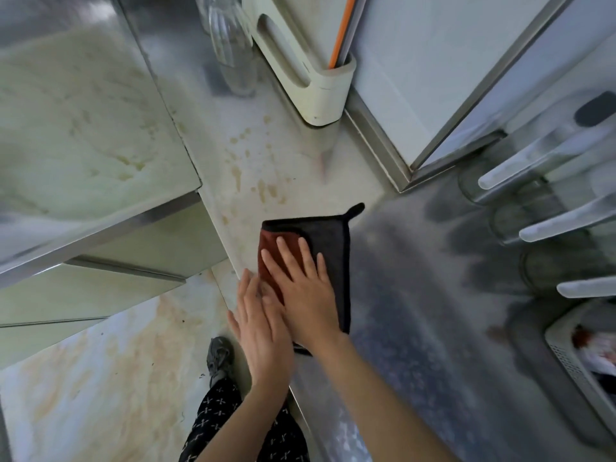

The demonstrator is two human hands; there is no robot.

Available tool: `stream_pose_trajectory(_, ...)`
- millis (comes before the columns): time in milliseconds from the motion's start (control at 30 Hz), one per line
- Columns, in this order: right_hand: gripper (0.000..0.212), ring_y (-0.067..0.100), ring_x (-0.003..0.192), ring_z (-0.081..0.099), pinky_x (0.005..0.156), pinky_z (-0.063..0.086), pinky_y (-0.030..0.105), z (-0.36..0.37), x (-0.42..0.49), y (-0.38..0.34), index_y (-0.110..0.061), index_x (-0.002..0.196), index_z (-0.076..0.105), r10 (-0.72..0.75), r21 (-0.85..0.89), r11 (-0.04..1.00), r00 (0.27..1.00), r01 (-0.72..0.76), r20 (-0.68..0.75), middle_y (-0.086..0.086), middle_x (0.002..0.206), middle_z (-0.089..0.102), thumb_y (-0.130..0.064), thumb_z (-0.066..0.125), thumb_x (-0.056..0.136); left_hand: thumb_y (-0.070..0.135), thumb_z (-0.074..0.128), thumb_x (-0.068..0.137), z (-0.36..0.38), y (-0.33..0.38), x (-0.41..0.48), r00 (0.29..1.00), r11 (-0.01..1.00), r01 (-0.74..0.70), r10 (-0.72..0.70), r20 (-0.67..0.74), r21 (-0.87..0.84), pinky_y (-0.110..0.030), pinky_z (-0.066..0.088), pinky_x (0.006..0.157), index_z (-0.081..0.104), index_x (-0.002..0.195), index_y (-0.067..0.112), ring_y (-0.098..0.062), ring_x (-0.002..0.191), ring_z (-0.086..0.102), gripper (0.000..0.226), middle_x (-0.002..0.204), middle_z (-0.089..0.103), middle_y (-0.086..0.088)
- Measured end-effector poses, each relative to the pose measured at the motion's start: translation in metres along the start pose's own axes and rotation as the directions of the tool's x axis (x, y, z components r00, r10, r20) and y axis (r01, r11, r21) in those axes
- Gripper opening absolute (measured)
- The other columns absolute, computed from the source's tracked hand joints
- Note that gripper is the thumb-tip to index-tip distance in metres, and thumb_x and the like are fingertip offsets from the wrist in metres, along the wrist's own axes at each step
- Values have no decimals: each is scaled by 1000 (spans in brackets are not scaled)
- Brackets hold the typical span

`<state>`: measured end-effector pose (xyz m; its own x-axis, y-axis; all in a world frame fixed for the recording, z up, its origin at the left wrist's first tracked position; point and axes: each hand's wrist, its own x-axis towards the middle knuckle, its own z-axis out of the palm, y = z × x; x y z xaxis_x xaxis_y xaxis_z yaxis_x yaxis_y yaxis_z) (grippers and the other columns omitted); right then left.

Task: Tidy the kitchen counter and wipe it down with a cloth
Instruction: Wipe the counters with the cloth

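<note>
Cloth (333, 255): dark, folded, with a red-brown face showing at one corner. It lies flat on the pale counter (300, 168), on the near side of the cream holder (320, 95) and well apart from it. Its hanging loop points toward the holder. Right hand (300, 288): palm down on top of the cloth, fingers (303, 251) straight and slightly spread, pressing rather than gripping. The fingertips stop short of the cloth's edge on the holder side, so cloth shows beyond them and beside them. Left hand (263, 328): also flat with straight fingers, laid along the cloth's edge at the counter's lip and touching the right hand. Nothing is pinched or curled round by either hand. Cloth's long axis runs roughly in line with the right fingers, from the person toward the holder. Brown stains (253, 171) lie on the counter between the cloth and the holder, ahead of the fingertips and a little to the left of their line. Judgement: the wipe is in hand and the stained patch is not yet covered. The right hand is the nearer and the better placed. The next stroke would be a push along the fingers' direction toward the holder, angled slightly left. Risk: the folded layers may slide apart under a flat palm.
</note>
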<state>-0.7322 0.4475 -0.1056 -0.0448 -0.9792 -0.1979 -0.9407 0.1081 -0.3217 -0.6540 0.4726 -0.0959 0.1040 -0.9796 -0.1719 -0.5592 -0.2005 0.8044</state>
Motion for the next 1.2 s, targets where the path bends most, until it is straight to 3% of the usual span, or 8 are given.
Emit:
stream_pose_trajectory(67,54,14,145,-5,118,2,39,-13,0,10,-31,146,26,-33,229,973,999,28,18,-11,156,4,-48,17,95,27,25,93,-12,6,11,998,1000,15,-13,-68,23,-37,-1,117,41,135,19,-7,141,18,46,147,28,15)
stream_pose_trajectory(200,44,30,139,29,111,27,50,-19,-12,77,-11,135,48,215,201,966,934,-161,-284,11,149,37,-25,35,95,27,28,96,-7,20,37,990,962,-129,112,86,240,-36,-3,115,39,138,19,-11,144,9,44,155,20,5)
stream_pose_trajectory(300,52,37,138,29,105,32,59,-22,-15,108,-13,141,40,390,73,921,897,-383,-207,14,150,33,-35,27,96,37,31,96,16,23,41,893,755,-440,310,327,486,-45,11,113,39,140,22,-21,142,20,47,154,23,0)
stream_pose_trajectory(400,55,35,142,21,110,24,57,-20,-11,111,-22,147,25,382,-98,913,914,-397,-137,8,155,23,-42,13,97,58,29,91,34,13,41,773,542,-629,358,525,557,-55,19,109,32,143,26,-31,139,28,61,153,26,-5)
stream_pose_trajectory(733,53,35,142,22,109,24,56,-19,-10,109,-26,147,25,396,-100,905,905,-413,-156,6,154,26,-41,17,96,56,21,91,42,27,140,842,502,-538,357,404,677,-62,23,104,25,146,22,-37,140,22,64,154,23,-11)
stream_pose_trajectory(967,52,36,140,26,107,28,57,-18,-11,110,-24,146,28,380,-139,905,911,-403,-163,8,153,30,-40,20,97,62,26,90,18,1,72,465,263,-885,494,735,383,-61,33,102,31,143,32,-30,138,31,61,152,29,-2)
stream_pose_trajectory(1100,52,36,139,28,107,27,56,-17,-9,110,-25,144,33,400,-108,899,895,-425,-196,7,152,32,-40,22,95,60,28,86,8,7,157,709,403,-703,455,539,586,-61,26,103,35,141,34,-31,137,31,61,152,30,-2)
stream_pose_trajectory(1200,53,35,140,25,108,26,55,-16,-10,110,-27,146,28,409,-106,896,894,-432,-184,6,154,28,-41,20,96,62,16,88,9,11,179,791,448,-611,367,489,652,-62,16,107,20,146,34,-31,142,16,65,157,16,-2)
